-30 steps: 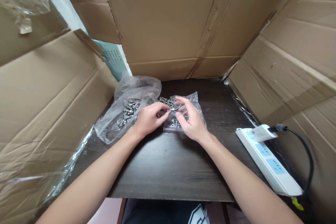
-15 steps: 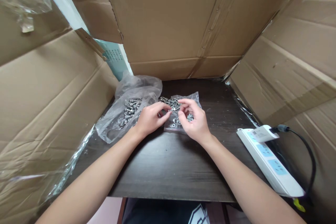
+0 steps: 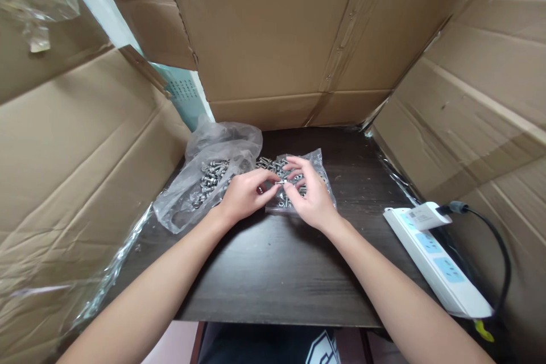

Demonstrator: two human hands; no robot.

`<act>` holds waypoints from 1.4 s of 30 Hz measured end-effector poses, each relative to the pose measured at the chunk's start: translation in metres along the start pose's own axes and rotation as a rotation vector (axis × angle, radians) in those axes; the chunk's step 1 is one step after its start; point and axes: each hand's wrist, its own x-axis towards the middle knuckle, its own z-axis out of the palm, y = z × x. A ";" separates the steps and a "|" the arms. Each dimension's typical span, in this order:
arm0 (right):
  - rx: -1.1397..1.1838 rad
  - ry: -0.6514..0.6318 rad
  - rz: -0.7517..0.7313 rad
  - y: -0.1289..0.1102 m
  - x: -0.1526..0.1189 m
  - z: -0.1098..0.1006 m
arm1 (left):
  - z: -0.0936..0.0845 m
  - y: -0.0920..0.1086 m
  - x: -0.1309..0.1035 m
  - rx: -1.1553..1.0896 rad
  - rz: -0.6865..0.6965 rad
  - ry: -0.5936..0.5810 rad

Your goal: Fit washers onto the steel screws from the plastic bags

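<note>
Between the fingertips of both hands is a small metal bolt [image 3: 280, 182], lying sideways. My left hand [image 3: 248, 193] pinches its left end with thumb and finger. At its right end, my right hand [image 3: 310, 196] closes thumb and finger on it, the other fingers curved above. Beneath and behind the hands, a flat clear plastic bag [image 3: 316, 158] bears loose bolts, nuts and washers. A pile of bolts [image 3: 267, 164] is just behind the fingers. To the left, an open plastic bag [image 3: 239, 133] holds many bolts with fittings [image 3: 212, 175].
The dark table [image 3: 273, 273] is walled by cardboard [image 3: 273, 28] at the back and both sides. On the right lies a white power strip [image 3: 439, 261] with a plugged-in adapter [image 3: 426, 216] and a black cable [image 3: 503, 244]. Clear tape runs along the table's side edges.
My right hand has moved slightly left, its thumb and finger now closer to my left fingertips and at the bolt's end. My left hand has barely moved.
</note>
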 end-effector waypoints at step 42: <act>0.032 -0.128 0.092 -0.002 -0.001 -0.002 | 0.000 0.004 0.000 0.006 0.079 -0.024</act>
